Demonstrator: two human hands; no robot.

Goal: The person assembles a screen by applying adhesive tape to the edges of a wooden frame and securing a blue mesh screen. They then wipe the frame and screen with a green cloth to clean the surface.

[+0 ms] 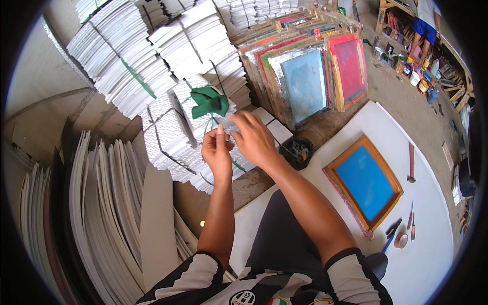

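Observation:
In front of me both my hands meet over a bundle of white textured sheets (173, 147) bound with dark and green straps. My left hand (217, 152) is closed in a pinch, thumb pointing up, where a thin green strand ends; what it grips is too small to name. Just right of it my right hand (252, 138) has its fingers bent together, their tips turned to the left thumb, and whatever they hold is hidden. A crumpled dark green cloth (209, 103) lies on the bundle, just beyond my fingertips.
Tall strapped stacks of white sheets (188, 38) stand behind. Printing frames (303, 86) lean at the back right. A black bucket (296, 153) sits right of my hands. On the white board (325, 249) lie a blue-screened frame (366, 183), a hammer (411, 161) and a tape roll (401, 240).

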